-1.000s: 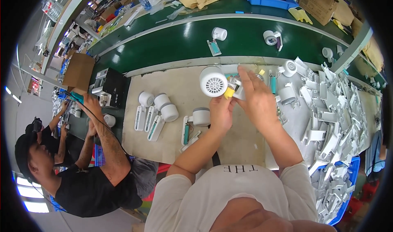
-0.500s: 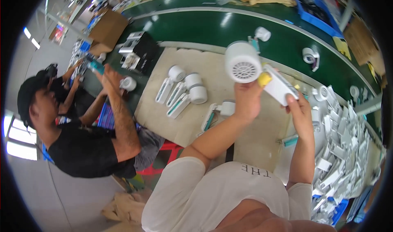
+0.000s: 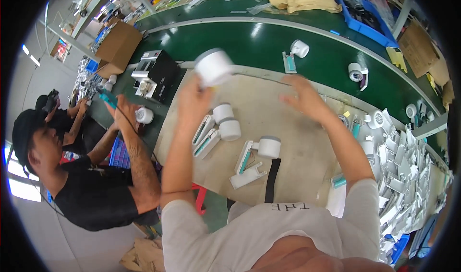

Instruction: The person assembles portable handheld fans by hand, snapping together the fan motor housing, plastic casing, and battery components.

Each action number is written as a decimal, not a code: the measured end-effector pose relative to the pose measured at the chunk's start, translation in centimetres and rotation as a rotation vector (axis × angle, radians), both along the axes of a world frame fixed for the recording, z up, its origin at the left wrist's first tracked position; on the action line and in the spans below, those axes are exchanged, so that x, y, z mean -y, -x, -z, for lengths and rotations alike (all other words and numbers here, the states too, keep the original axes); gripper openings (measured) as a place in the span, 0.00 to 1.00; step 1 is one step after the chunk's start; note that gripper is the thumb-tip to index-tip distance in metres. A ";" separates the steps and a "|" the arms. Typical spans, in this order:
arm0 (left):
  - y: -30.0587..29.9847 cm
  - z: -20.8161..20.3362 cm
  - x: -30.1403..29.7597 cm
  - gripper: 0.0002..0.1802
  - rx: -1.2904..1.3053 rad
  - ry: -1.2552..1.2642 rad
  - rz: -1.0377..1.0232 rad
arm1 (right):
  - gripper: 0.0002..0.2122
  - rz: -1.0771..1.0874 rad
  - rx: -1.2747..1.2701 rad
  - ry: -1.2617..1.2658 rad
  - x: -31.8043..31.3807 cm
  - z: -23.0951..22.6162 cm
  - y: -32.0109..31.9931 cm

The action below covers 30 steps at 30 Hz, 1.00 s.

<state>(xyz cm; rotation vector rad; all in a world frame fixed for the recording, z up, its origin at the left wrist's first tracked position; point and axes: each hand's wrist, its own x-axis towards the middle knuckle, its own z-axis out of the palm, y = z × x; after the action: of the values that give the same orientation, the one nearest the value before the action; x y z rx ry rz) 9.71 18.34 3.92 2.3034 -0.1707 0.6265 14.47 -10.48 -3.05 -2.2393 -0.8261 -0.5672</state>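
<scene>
My left hand [image 3: 194, 99] is closed on a white hair dryer, raised over the left part of the beige mat [image 3: 297, 147]. Its round head [image 3: 213, 68] is blurred by motion, and my fingers hide most of the handle. Just below are two more hair dryers [image 3: 229, 129] with opened handles [image 3: 207, 143] showing teal inside. Over the mat's far side, my right hand [image 3: 305, 97] is empty with its fingers apart. Nearer me lies another hair dryer [image 3: 269, 147], its handle opened, beside a loose white handle cover [image 3: 248, 176].
A big heap of white plastic parts [image 3: 401, 176] covers the right side. Across the green bench [image 3: 230, 37] lie two hair dryers [image 3: 300, 49] and a blue bin [image 3: 367, 20]. At left, a co-worker [image 3: 81, 176] holds a teal power screwdriver [image 3: 108, 98] near a black machine [image 3: 161, 73].
The hair dryer has moved left in my left hand, away from my right hand. My right hand has let go of its handle and opened. The view has shifted slightly.
</scene>
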 end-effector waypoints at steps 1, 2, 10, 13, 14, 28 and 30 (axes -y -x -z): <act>-1.8 1.7 -4.0 0.15 0.015 -0.330 -0.139 | 0.21 0.195 -0.285 0.121 0.3 -0.5 -2.8; -2.5 3.3 -7.5 0.16 -0.110 -0.377 -0.252 | 0.22 0.377 -0.570 0.240 0.1 -1.1 -5.3; -1.6 8.7 -13.0 0.26 -0.134 -0.999 -0.564 | 0.27 0.709 -0.621 0.309 -3.3 3.5 -12.9; -3.4 5.4 -7.5 0.24 -0.032 -0.385 -0.232 | 0.21 0.554 -0.713 0.258 -0.9 4.3 -13.9; -4.2 5.9 -5.0 0.20 -0.223 0.107 -0.076 | 0.19 0.400 -0.984 -0.120 -0.3 3.9 -13.6; 2.3 5.3 20.1 0.14 -0.612 1.420 0.578 | 0.28 0.383 -0.082 0.268 3.2 -5.3 13.5; 4.0 2.6 20.0 0.15 -0.705 1.416 0.657 | 0.32 0.285 0.001 0.204 5.5 -5.4 15.0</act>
<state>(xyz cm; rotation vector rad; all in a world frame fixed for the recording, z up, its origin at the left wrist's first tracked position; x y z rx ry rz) 5.66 -1.70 1.30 0.8622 -0.0772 -0.3809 -0.51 -16.00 2.32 -2.5664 -0.5901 -0.6393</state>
